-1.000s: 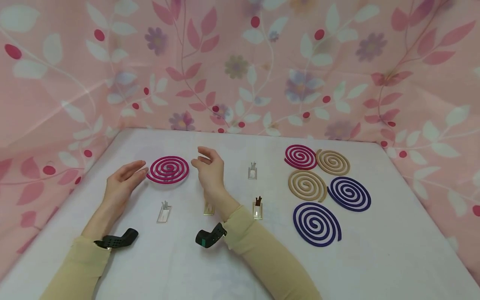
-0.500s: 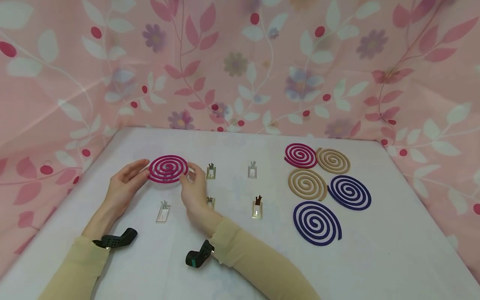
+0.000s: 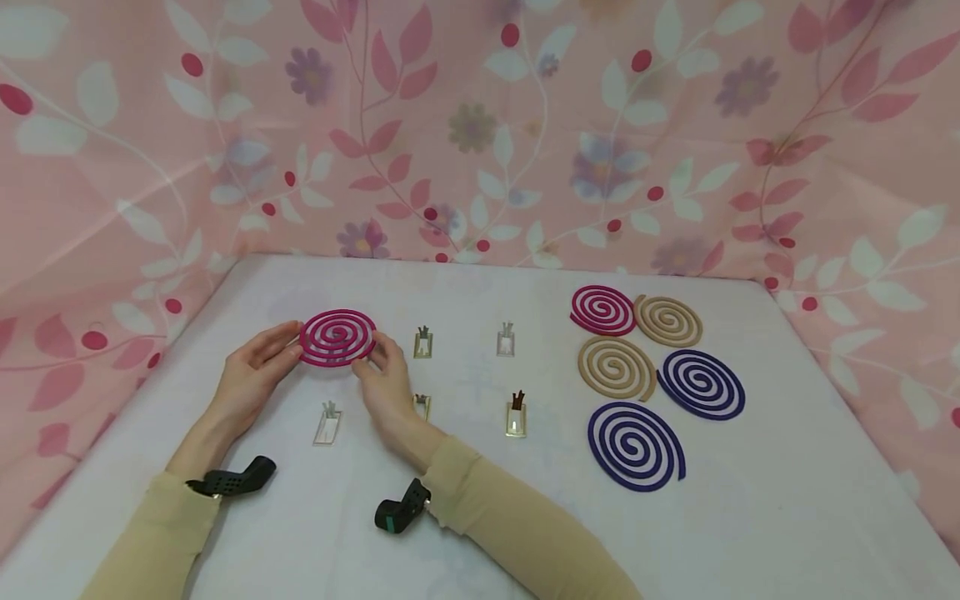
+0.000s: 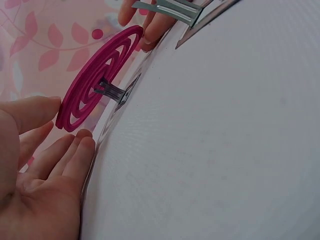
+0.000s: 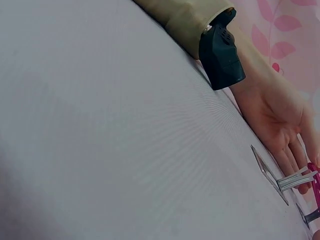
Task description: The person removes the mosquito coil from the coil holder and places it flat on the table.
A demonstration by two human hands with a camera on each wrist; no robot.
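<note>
In the head view a magenta mosquito coil lies flat on a small metal stand at the table's left. The left wrist view shows the stand's prongs meeting the coil's centre, with the coil raised off the table. My left hand touches the coil's left rim with extended fingertips; its lower fingers reach beneath the rim. My right hand is at the opposite rim, thumb in front and index finger at the side, fingers slightly bent. A silvery stand stands between my wrists. Another stand is partly hidden by the right hand.
Further stands are a pale one, a brass one and one with brown prongs. On the right lie another magenta coil, tan coils and blue coils. Floral cloth hangs behind the table.
My right hand has come left and down from beside the coil to its right rim. The coil has shifted very slightly to the right, and my left hand stays at its left rim.
</note>
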